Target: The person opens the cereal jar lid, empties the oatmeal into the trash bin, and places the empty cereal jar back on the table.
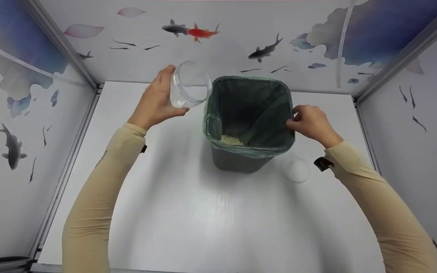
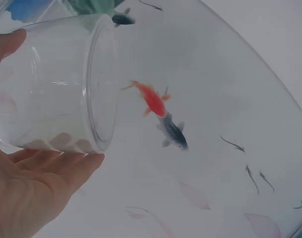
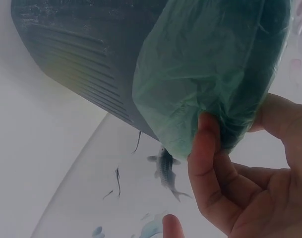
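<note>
My left hand grips a clear plastic jar, tilted sideways beside the left rim of a grey trash bin. In the left wrist view, the jar looks see-through, thumb on one side and fingers along the other. A green bag lines the bin, folded over its rim; pale grainy bits lie inside. On the bin's right rim, my right hand pinches the lined edge. The right wrist view shows its fingers on the green bag.
A clear round lid lies on the white table, just right of the bin's base. White panels with painted fish enclose the table at the back and both sides.
</note>
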`<state>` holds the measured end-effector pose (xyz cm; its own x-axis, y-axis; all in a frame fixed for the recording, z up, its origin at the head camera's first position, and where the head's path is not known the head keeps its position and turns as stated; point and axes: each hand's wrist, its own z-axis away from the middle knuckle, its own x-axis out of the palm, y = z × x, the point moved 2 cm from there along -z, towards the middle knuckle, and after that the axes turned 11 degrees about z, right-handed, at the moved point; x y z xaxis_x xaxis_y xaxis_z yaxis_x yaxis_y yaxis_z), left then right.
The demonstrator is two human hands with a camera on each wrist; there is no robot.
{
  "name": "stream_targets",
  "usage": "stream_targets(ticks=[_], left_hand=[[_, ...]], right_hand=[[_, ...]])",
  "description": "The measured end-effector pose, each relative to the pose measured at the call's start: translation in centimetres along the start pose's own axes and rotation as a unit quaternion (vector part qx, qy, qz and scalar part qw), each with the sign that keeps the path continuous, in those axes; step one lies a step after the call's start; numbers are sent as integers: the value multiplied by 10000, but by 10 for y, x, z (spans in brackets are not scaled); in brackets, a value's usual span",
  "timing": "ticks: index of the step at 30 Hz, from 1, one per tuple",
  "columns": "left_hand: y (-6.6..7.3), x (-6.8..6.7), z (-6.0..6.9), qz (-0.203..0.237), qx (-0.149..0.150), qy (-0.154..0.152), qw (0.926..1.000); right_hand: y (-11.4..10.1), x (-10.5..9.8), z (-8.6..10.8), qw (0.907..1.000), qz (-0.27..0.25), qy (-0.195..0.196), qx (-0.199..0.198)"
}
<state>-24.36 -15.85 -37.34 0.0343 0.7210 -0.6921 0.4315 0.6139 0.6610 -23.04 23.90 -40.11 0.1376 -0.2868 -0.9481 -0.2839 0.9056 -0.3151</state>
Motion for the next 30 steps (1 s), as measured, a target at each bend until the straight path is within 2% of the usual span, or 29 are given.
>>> stream_targets(ticks=[3, 9, 15, 18, 23, 30], left_hand=[[-13, -1, 16, 319, -77, 216, 9992], [-35, 6, 42, 720, -105, 458, 9963], [-56, 16, 70, 922, -193, 636, 9935], [-67, 28, 85, 1127, -297, 677, 9909], [-83, 57, 111, 1622, -633, 656, 9825], [-98, 95, 143, 1971, -1082, 393, 9736]], right_hand=[[1, -3, 0, 9999, -46, -122, -25], [8, -8, 5, 9984, -168, -520, 134], [14, -4, 2, 9974, -486, -535, 20], [19, 0, 1, 9962, -693, -516, 66], [29, 4, 3, 9949, -957, -320, 57], [48, 5, 13, 9947, -1014, -40, -146]])
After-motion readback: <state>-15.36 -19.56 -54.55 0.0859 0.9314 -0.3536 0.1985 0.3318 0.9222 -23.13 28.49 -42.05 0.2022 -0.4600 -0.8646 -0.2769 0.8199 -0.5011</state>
